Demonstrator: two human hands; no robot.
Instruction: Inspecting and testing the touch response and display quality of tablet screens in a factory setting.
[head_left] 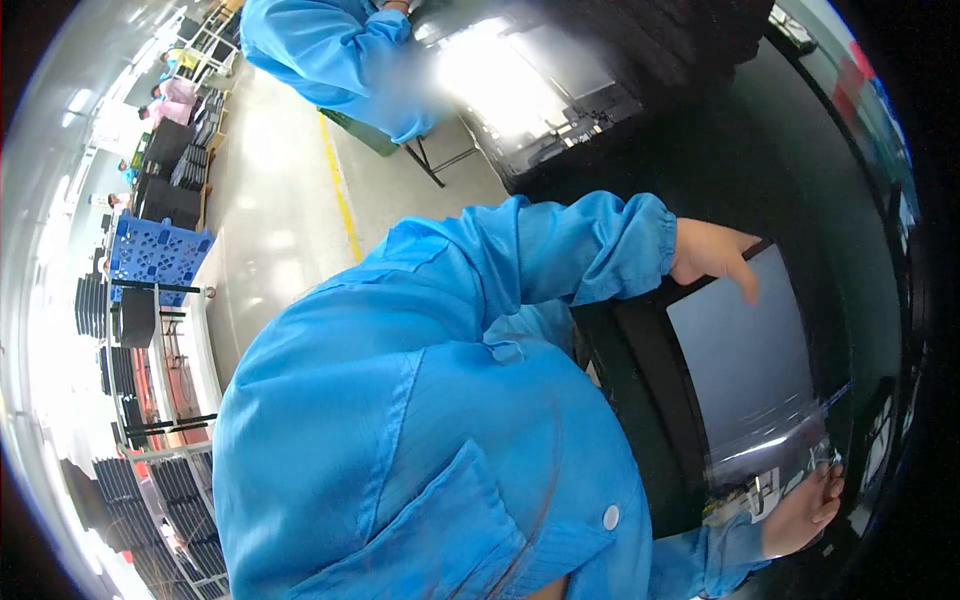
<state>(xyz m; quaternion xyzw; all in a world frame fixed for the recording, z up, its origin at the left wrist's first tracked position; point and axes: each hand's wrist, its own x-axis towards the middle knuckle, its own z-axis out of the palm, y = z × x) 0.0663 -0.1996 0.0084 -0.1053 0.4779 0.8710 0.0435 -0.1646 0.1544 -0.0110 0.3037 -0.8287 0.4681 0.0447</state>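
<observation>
- Between our hands: flat rectangular grey-blue panel with a black border, lying on the dark green bench top.
- Handling, our guess: light, stiff, fragile if flexed; smooth face, probably slippery. We'd hold it by the black edges.
- Clear glossy plastic film at the panel's lower end looks soft, crease-prone; we'd take its margin.
- Our left hand: at the panel's upper edge, fingers spread, one out over the face; no grip visible, pressure unknown.
- Our right hand: by the film end, fingers curled; we can't tell whether they pinch it.
- Farther out: co-worker's blue sleeve, upper left.
</observation>
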